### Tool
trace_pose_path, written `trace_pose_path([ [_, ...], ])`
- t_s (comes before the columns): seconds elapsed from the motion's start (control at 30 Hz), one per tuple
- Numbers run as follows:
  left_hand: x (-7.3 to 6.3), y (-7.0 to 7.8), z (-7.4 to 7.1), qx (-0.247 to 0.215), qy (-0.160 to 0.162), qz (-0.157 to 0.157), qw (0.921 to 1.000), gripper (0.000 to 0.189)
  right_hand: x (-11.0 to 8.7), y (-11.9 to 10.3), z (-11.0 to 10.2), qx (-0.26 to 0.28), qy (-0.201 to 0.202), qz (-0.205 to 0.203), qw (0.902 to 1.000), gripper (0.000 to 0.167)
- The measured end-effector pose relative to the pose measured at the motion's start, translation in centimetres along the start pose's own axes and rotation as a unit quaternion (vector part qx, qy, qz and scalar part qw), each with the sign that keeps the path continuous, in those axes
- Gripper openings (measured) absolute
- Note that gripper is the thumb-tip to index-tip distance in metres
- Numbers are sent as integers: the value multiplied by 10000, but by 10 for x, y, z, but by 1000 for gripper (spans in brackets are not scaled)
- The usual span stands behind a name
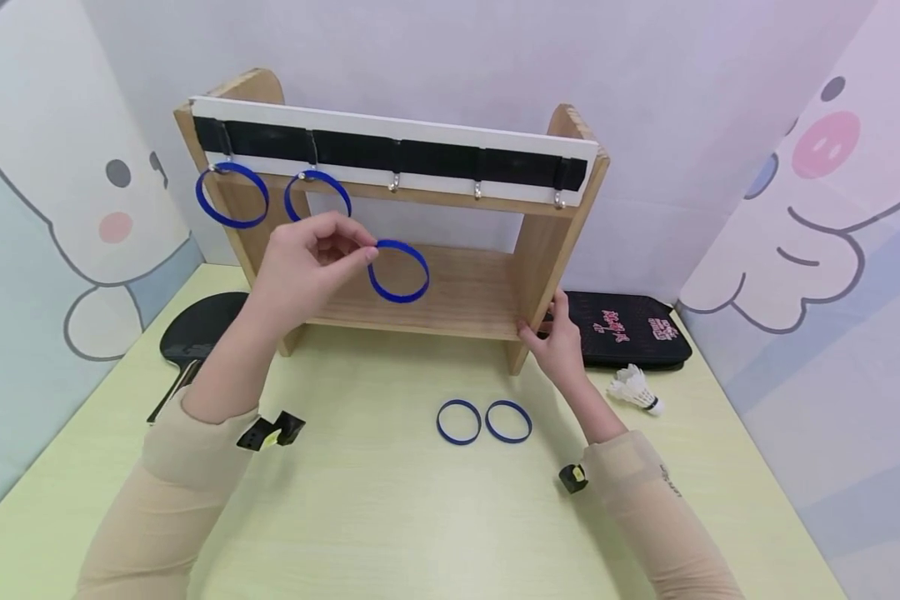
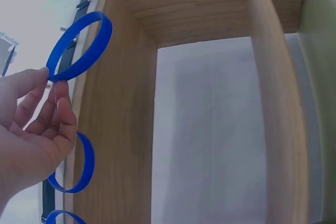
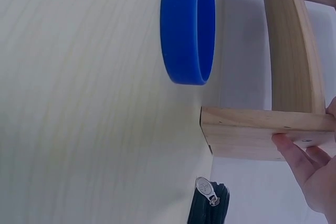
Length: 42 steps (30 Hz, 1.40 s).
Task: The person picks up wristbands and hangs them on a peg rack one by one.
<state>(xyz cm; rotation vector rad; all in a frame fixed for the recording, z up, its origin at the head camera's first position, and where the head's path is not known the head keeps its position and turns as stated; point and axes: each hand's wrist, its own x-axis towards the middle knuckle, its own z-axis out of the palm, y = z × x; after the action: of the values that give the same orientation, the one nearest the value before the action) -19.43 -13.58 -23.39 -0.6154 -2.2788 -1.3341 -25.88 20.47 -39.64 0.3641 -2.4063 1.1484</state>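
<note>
At the upper left of the frame, two hung rings, the first ring [image 1: 232, 223] and the second ring [image 1: 288, 197], dangle from hooks [image 1: 395, 181] on the white board [image 1: 270, 115]. The left hand [image 1: 307, 262] overlaps the second ring in the head view, so a careless lift of the knuckles might knock it off.

At the frame's centre, the thumb and fingertips of that hand pinch the held ring [image 1: 401, 298] by its left edge only. It sits before the opening of the shelf [image 1: 555, 242], below the board; a loosened pinch or a bump against a hook would probably drop or twist it.

Right of centre, the thumb and fingers of the right hand [image 1: 558, 342] are clamped on the shelf's side panel, low down. If that grip slackens while something pulls on a hook, the shelf could shift or tip.

Counted from left to right: one paddle [image 1: 202, 325] at the left; five hooks along the board, two bearing rings and three bare; five blue rings, being two hung, one held and two loose rings [image 1: 459, 442] on the table [image 1: 375, 500] at lower centre; one shelf; one black case [image 1: 615, 329] at the right; one shuttlecock [image 1: 633, 387] below it.
</note>
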Motion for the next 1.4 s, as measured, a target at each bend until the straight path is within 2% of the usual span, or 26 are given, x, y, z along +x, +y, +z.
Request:
trace_pose_path([
  [0.13,6,6,-3,-173,533,60,9984,16,-1,1,0,-55,59,-17,10000,68],
  [0.3,13,7,-4,-481,1189,43,9917,19,0,0,1,-93,42,-25,9999,67],
  [0.5,20,2,-1,-585,1680,97,9840,20,-1,-2,1,-72,23,-12,10000,67],
  [0.7,22,0,6,-265,1891,258,9813,23,-1,-2,1,-100,26,-94,9999,67],
  [1.03,22,-9,16,381,1947,834,9766,21,0,-2,2,-143,2,-66,9999,66],
  [1.13,21,-10,18,429,2085,967,9723,21,1,-2,1,-163,-19,-35,9999,67],
  [1.27,17,-8,19,573,2293,1316,9627,22,1,-1,1,-178,-33,-18,9998,67],
  [1.4,11,-6,24,494,2195,1636,9605,26,1,0,1,-217,-25,-30,9998,68],
])
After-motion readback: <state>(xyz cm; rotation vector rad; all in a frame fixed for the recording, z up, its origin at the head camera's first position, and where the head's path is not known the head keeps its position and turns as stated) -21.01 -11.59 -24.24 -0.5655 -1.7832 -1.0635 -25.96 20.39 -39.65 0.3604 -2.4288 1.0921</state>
